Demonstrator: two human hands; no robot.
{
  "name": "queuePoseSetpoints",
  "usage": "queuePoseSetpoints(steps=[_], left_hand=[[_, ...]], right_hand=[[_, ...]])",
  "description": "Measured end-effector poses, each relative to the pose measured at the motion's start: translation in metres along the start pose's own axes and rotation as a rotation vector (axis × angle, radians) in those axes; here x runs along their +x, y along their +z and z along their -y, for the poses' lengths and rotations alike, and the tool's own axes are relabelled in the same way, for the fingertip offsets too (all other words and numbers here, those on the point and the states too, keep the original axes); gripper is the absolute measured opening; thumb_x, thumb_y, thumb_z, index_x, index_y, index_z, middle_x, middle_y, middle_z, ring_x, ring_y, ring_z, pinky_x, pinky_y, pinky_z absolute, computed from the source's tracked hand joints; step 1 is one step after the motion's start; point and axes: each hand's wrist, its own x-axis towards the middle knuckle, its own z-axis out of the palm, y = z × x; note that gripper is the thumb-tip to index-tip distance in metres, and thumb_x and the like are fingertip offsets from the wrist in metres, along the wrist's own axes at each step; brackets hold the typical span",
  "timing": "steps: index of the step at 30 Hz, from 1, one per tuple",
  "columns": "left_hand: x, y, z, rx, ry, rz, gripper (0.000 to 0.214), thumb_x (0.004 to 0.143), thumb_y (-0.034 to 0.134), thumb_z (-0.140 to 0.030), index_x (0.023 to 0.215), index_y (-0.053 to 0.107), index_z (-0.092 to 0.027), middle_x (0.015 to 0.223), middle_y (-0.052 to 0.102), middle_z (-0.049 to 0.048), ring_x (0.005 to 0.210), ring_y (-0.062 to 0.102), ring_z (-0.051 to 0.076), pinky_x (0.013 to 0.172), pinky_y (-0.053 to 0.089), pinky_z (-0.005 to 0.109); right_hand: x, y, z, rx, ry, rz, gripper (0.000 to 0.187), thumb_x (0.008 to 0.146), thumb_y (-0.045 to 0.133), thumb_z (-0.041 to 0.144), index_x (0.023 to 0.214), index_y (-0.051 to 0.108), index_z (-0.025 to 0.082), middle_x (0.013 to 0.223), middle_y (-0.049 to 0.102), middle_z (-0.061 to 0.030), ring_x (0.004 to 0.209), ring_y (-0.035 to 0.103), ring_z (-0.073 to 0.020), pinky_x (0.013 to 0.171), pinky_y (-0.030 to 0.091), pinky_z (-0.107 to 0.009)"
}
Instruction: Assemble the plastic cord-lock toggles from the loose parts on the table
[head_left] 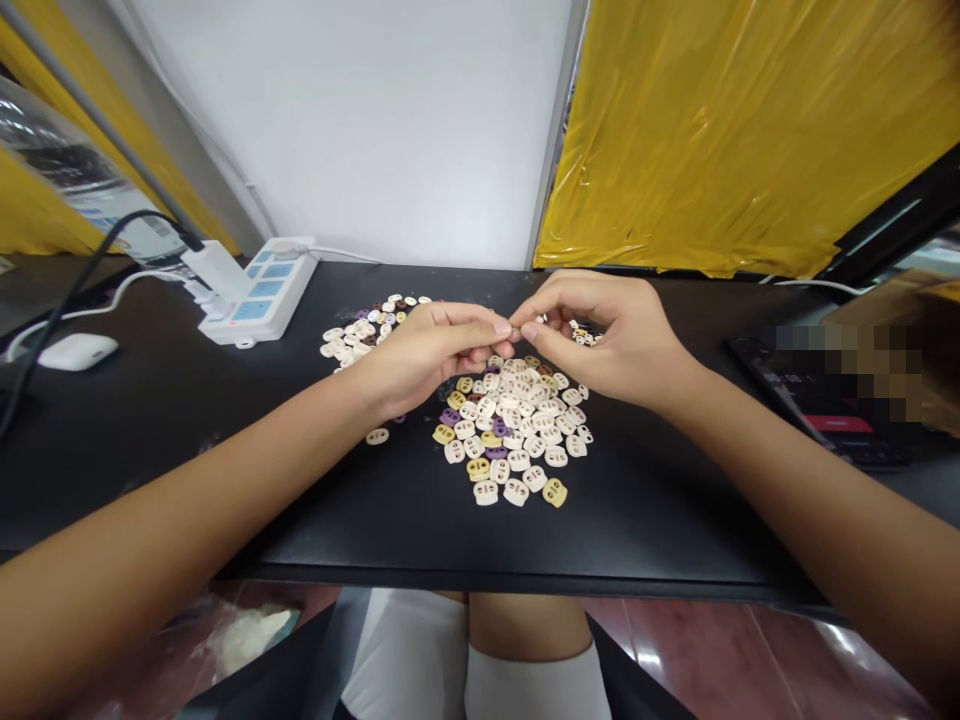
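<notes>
My left hand (442,345) and my right hand (600,330) meet fingertip to fingertip above the table. Both are closed in a pinch, and whatever sits between the fingertips is too small and too covered to name. Just below them spreads a pile of small two-holed cord stoppers (532,420), mostly cream, with some yellow and purple ones. Behind my left hand lies a second group of cord stoppers (345,345), white, brown and purple. A few tiny pale pieces (585,335) show under my right hand, partly hidden by it.
A white power strip (262,290) with plugs and cables stands at the left of the black table (360,530). Near it lie a white earbud case (79,350) and a clear bottle (90,170). A phone (825,410) lies at the right. Yellow plastic sheeting (735,130) hangs behind.
</notes>
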Motion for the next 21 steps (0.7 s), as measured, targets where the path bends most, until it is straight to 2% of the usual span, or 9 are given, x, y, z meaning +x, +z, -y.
queuePoseSetpoints(steps=[4,8,13,17,21], left_hand=[[-0.001,0.002,-0.004,0.067,0.065,-0.105,0.005,0.077,0.083,-0.023,0.076,0.081,-0.018,0.076,0.074,0.0029,0.061,0.053,0.006,0.058,0.044,0.019],[-0.001,0.002,-0.004,0.142,0.086,-0.142,0.007,0.077,0.082,-0.026,0.078,0.082,-0.019,0.079,0.075,0.0043,0.061,0.056,0.007,0.056,0.045,0.021],[0.0,0.001,-0.004,0.217,0.121,-0.185,0.007,0.077,0.081,-0.026,0.078,0.082,-0.019,0.078,0.076,0.0048,0.062,0.058,0.008,0.055,0.045,0.022],[0.0,0.002,-0.004,0.231,0.126,-0.187,0.005,0.076,0.082,-0.024,0.076,0.081,-0.019,0.073,0.074,0.0032,0.059,0.056,0.007,0.054,0.044,0.02],[-0.001,0.002,-0.002,0.231,0.102,-0.154,0.007,0.077,0.082,-0.026,0.078,0.081,-0.019,0.077,0.075,0.0037,0.059,0.056,0.006,0.055,0.045,0.02]], right_hand=[[0.0,0.005,0.002,0.26,0.222,-0.04,0.007,0.087,0.071,0.022,0.092,0.075,0.02,0.085,0.075,-0.0037,0.076,0.068,-0.0166,0.069,0.055,-0.032],[0.001,0.01,0.003,0.449,0.378,-0.083,0.023,0.078,0.085,0.034,0.095,0.076,0.021,0.083,0.075,-0.004,0.076,0.071,-0.0191,0.068,0.06,-0.034],[0.003,0.012,-0.001,0.551,0.431,-0.1,0.028,0.069,0.092,0.04,0.079,0.075,0.02,0.077,0.075,-0.0039,0.07,0.07,-0.0177,0.067,0.061,-0.035],[0.003,0.012,-0.005,0.564,0.445,-0.088,0.027,0.069,0.092,0.039,0.077,0.076,0.019,0.075,0.075,-0.0031,0.069,0.068,-0.0156,0.07,0.059,-0.033],[0.002,0.012,-0.007,0.582,0.458,-0.051,0.029,0.066,0.093,0.04,0.077,0.077,0.018,0.074,0.075,-0.0029,0.068,0.066,-0.0148,0.068,0.058,-0.032]])
